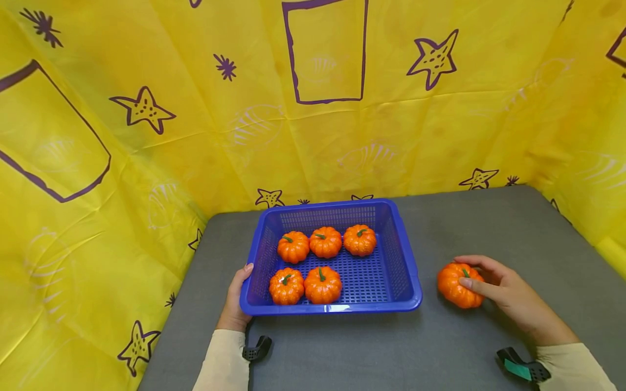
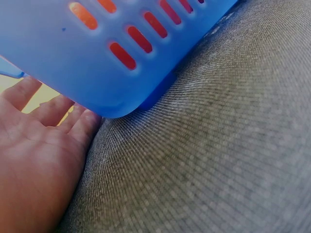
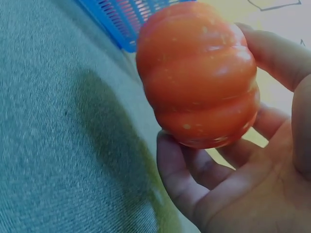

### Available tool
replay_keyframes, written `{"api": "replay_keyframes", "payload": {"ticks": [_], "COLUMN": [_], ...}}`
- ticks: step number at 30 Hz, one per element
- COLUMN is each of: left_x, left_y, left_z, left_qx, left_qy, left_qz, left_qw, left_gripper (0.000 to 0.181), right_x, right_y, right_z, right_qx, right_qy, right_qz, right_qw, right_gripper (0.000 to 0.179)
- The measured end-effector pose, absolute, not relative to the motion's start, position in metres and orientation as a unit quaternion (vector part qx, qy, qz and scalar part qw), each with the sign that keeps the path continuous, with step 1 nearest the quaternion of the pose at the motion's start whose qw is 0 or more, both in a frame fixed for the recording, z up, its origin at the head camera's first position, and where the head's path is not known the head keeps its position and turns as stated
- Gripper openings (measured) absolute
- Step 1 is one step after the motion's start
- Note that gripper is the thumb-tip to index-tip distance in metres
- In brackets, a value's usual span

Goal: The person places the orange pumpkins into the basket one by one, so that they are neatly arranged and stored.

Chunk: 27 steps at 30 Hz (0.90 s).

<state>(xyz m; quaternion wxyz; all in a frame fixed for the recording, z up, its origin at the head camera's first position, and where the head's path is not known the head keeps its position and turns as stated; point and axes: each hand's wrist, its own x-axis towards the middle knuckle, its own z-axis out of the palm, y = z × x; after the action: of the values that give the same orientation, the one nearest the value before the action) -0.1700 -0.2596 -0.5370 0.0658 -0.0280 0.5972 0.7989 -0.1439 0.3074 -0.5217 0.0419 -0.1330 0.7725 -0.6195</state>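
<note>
A blue plastic basket [image 1: 332,309] with slotted walls sits on the grey table. Inside it are several small orange pumpkins [image 1: 325,242] with green stems, three along the back and two at the front left. My left hand [image 1: 237,298] holds the basket's left side, its thumb at the rim; in the left wrist view the fingers [image 2: 51,109] reach up along the outer wall. To the right of the basket, my right hand [image 1: 508,296] grips another orange pumpkin [image 1: 457,286] between thumb and fingers. The right wrist view shows this pumpkin [image 3: 197,77] raised off the table, its shadow below.
The grey cloth-covered table [image 1: 342,353] extends around the basket. Yellow fabric [image 1: 332,146] printed with starfish and fish hangs at the back and both sides. Black bands [image 1: 257,348] show by both wrists, and light sleeves cover the forearms.
</note>
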Motion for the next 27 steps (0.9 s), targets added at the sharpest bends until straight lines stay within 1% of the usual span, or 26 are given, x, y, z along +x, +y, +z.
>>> {"api": "replay_keyframes", "payload": {"ticks": [12,19,27], "left_x": [-0.170,-0.171,-0.170], "left_y": [-0.258,-0.259,-0.260], "left_z": [-0.536,-0.536,-0.536], "left_qx": [-0.025,-0.023,-0.024], "left_qy": [0.601,0.593,0.595], "left_qz": [0.796,0.802,0.800], "left_qw": [0.068,0.070,0.070], "left_gripper": [0.073,0.071,0.074], "right_x": [-0.138,-0.136,-0.133], "right_y": [0.302,0.296,0.286], "right_z": [-0.508,-0.495,-0.480], "right_qx": [-0.117,-0.125,-0.143], "right_qy": [0.789,0.782,0.777], "right_qz": [-0.603,-0.610,-0.613], "right_qw": [0.002,-0.009,-0.024], "right_gripper": [0.042,0.043,0.044]}}
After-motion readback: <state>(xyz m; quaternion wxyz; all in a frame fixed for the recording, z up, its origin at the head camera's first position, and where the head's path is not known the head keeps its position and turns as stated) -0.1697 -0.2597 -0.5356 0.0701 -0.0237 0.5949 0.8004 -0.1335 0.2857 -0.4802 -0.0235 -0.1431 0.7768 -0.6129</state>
